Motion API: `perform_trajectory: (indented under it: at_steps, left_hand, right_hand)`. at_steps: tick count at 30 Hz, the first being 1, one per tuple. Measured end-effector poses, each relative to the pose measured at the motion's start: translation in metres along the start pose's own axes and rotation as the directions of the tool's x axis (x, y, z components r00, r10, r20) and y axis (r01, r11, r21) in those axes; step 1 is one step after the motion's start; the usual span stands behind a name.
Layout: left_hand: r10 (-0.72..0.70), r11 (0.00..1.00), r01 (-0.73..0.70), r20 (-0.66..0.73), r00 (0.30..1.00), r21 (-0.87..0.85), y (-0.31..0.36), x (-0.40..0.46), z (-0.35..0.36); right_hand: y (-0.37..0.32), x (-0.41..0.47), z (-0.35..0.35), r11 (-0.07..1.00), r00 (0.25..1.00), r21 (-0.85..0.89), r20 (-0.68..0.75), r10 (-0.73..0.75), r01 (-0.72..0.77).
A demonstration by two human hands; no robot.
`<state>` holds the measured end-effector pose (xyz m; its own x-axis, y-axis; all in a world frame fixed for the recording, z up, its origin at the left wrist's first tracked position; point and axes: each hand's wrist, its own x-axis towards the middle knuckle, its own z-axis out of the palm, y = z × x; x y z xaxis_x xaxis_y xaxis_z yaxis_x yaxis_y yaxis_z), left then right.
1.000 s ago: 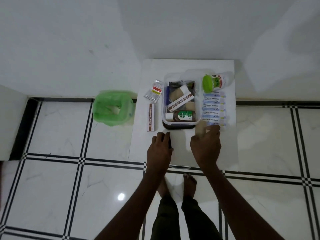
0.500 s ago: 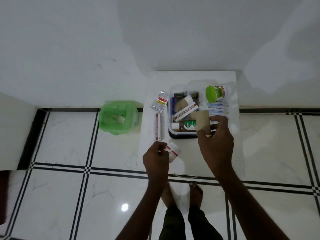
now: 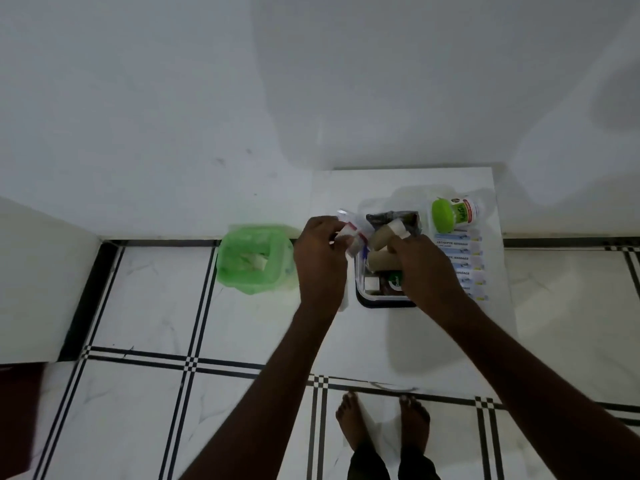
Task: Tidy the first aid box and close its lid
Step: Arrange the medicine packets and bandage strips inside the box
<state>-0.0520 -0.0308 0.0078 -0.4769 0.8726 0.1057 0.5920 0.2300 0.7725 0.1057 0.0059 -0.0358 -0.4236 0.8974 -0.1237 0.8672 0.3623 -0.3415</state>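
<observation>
Your right hand (image 3: 427, 268) pinches a tan roll (image 3: 381, 257) inside the open first aid box (image 3: 384, 299); your left hand (image 3: 320, 263) grips a small white bottle (image 3: 349, 237).

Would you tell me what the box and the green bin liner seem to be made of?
Box: likely rigid plastic, with clear glossy walls that show the contents and a dark base rim. Bin liner: thin translucent green plastic film, judging by its wrinkles and soft sheen.
</observation>
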Motion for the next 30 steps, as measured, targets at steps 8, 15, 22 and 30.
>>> perform_trajectory:
  at_steps: [8,15,22,30]
  left_hand:
    - [0.151,0.947,-0.190,0.163,0.975,0.258,0.015,0.043,0.043]
    - [0.235,0.905,-0.364,0.454,0.860,0.222,0.018,0.076,0.037]
    - [0.347,0.680,-0.615,0.563,0.750,0.400,0.018,0.068,0.054]
    - [0.380,0.571,-0.642,0.529,0.759,0.511,0.013,0.068,0.069]
  right_hand:
    - [0.005,0.004,0.003,1.000,0.996,0.024,0.093,0.006,-0.008]
    - [0.019,-0.003,0.005,0.990,0.987,0.045,-0.104,-0.126,0.131]
    - [0.018,-0.001,0.007,0.995,0.995,0.014,-0.010,-0.095,0.095]
    - [0.021,-0.004,0.009,0.989,0.990,-0.040,0.002,-0.141,0.141]
